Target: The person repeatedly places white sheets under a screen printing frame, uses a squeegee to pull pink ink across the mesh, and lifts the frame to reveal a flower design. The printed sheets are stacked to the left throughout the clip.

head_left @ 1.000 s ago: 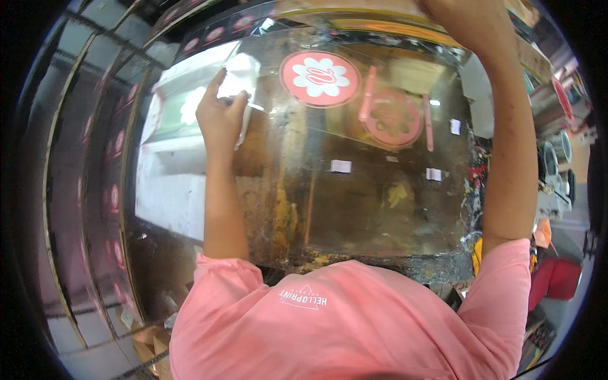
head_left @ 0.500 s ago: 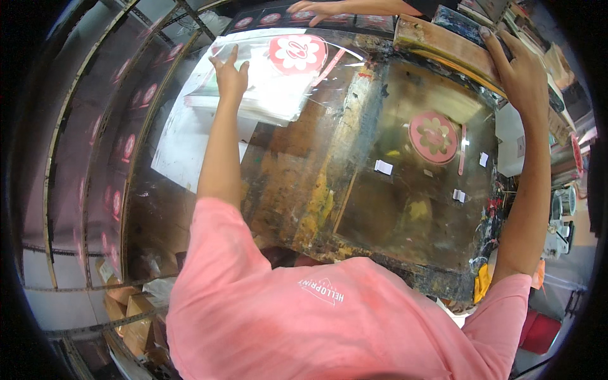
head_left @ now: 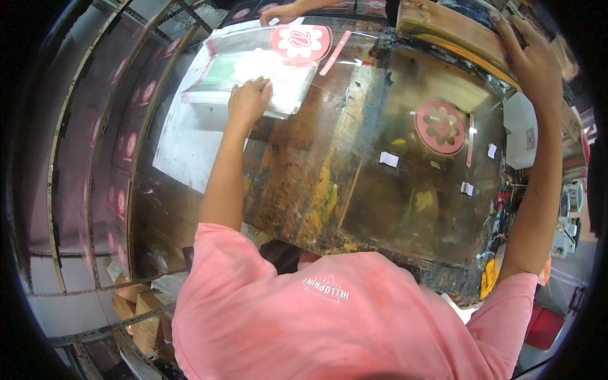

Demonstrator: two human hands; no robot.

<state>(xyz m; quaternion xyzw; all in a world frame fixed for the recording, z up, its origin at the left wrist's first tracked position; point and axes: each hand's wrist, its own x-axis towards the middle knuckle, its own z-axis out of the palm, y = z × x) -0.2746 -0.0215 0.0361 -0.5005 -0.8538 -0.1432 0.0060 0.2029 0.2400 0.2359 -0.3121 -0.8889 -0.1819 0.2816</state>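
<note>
A metal rack [head_left: 95,330] stands beyond the table's [head_left: 272,183] left edge, brown cardboard [head_left: 147,326] behind its lower bar. A white box [head_left: 520,130] stands beside the right edge; a yellow cloth [head_left: 489,278] hangs at the near right corner.

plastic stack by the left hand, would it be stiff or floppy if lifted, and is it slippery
Probably floppy as single layers: the stack looks like thin, clear film with uneven edges. Likely slippery too, since its surface throws a glossy glare. A push might slide layers apart, as several seem to lie loosely together.
</note>
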